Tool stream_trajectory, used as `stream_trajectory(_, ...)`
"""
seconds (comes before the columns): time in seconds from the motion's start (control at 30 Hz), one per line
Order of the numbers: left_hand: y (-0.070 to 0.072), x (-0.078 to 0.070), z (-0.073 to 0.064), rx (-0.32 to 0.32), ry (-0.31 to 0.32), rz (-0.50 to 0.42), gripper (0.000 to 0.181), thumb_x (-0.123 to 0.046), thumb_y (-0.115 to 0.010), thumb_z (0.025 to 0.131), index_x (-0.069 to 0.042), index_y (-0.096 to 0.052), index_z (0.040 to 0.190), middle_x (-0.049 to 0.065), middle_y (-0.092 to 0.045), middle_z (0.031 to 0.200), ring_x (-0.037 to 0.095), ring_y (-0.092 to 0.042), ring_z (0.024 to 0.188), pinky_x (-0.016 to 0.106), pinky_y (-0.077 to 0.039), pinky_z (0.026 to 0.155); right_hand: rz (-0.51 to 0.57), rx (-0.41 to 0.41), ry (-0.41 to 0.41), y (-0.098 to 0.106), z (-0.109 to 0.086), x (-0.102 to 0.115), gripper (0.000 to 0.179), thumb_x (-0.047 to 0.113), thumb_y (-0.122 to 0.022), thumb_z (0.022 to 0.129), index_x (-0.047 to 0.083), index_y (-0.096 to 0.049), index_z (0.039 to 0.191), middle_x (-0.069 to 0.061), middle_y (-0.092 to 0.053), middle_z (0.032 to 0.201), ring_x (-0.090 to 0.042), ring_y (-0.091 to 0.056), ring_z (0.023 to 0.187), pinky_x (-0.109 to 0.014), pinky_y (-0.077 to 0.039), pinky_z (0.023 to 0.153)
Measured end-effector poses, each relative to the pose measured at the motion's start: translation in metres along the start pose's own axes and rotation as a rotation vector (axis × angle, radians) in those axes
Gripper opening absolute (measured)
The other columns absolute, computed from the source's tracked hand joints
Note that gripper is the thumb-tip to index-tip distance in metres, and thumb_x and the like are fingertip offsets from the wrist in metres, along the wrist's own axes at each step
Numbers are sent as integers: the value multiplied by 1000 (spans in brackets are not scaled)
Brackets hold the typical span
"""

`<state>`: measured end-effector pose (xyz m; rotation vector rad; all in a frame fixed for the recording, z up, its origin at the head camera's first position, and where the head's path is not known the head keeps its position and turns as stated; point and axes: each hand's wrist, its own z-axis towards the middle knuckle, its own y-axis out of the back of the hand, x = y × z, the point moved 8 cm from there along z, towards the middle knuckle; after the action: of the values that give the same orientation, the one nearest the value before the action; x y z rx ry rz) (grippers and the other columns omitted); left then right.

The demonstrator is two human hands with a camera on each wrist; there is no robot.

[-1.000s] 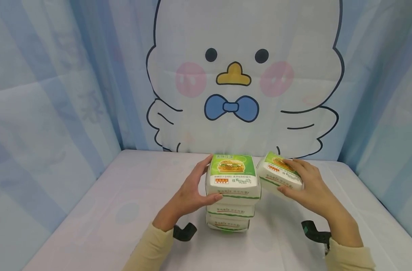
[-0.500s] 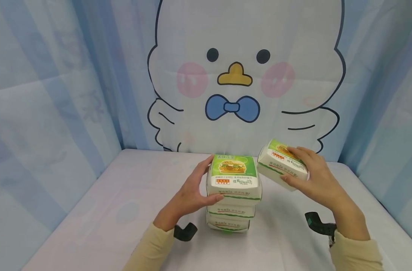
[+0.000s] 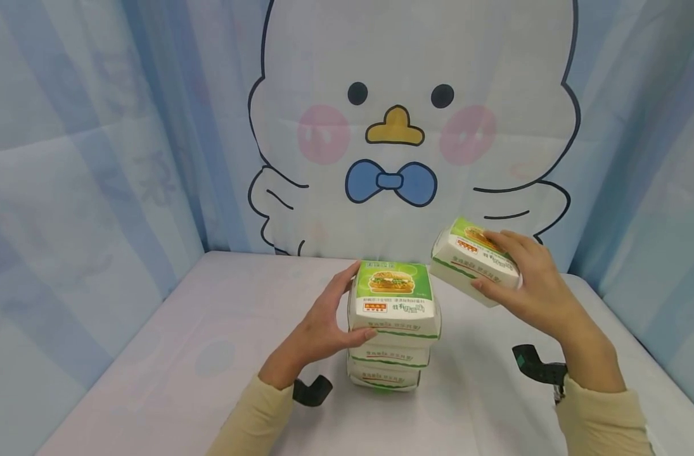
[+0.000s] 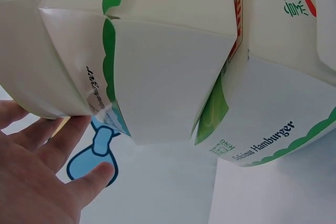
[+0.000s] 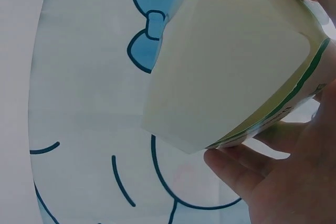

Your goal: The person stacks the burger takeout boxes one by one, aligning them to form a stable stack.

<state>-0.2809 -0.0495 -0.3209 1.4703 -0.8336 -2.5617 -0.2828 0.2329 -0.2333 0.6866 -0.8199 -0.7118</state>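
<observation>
Three paper burger boxes stand stacked in the head view, white with green lids. My left hand [image 3: 324, 320] grips the top burger box [image 3: 395, 304], thumb across its front and fingers along the far left side. Below it sit the middle box [image 3: 389, 354] and the bottom box [image 3: 383, 377], a little out of line. To the right, my right hand [image 3: 532, 285] holds another burger box [image 3: 475, 263] tilted in the air, higher than the stack's top. The right wrist view shows this box's plain white underside [image 5: 226, 66] with my fingertips at its edge.
The stack stands on a pale cloth-covered table [image 3: 255, 304]. A curtain [image 3: 404, 209] with a cartoon chick hangs behind the table, and blue-white curtains flank both sides. Black camera mounts [image 3: 311, 391] stick out at both wrists.
My right hand has lifted its burger box up from beside the stack to above the stack's top level. The left hand and the stack have stayed in place.
</observation>
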Motion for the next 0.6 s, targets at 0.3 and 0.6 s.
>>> stream_trajectory(0.3,0,0,0,2,1,0,100,-27,-79,80,-29,-16,158,-8,-31,157,17,-37,141,57,-32,116,3,-23,46,6,7,13,76,21,-79,81,14,-44,148,-20,-40,150,-43,-37,124,-53,-39,82)
stream_trajectory(0.6,0,0,0,5,-7,-1,100,-26,-80,80,-27,-17,158,-8,-31,156,17,-38,139,55,-33,116,34,18,63,6,15,35,76,27,-79,82,19,-45,149,-18,-37,154,-43,-31,136,-65,-37,93)
